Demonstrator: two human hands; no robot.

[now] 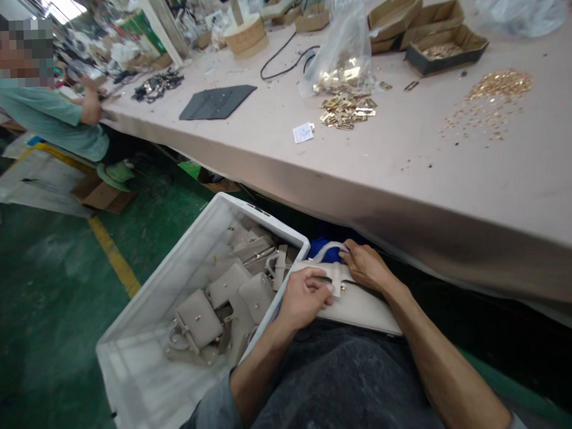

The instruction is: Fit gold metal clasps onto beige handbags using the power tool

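Observation:
A cream handbag [359, 309] with a top handle and small gold-coloured fittings rests on my lap. My left hand [307, 295] is closed at the front of the bag, its thumb and fingers pinching near the strap tab [336, 278]. Around the base of the handle [331, 247], at the bag's top, my right hand [366, 265] is curled, with some fingertips hidden. Just left of my lap stands a white plastic crate [161, 275], in which several similar cream bags [200, 321] lie jumbled.
Along the long covered table [264, 140] lie gold metal plates [343, 109], small gold pieces [501, 85], a dark flat panel [216, 103] and cardboard boxes [446, 49]. Its edge runs close in front of my hands. Another person [62, 122] sits at the far left.

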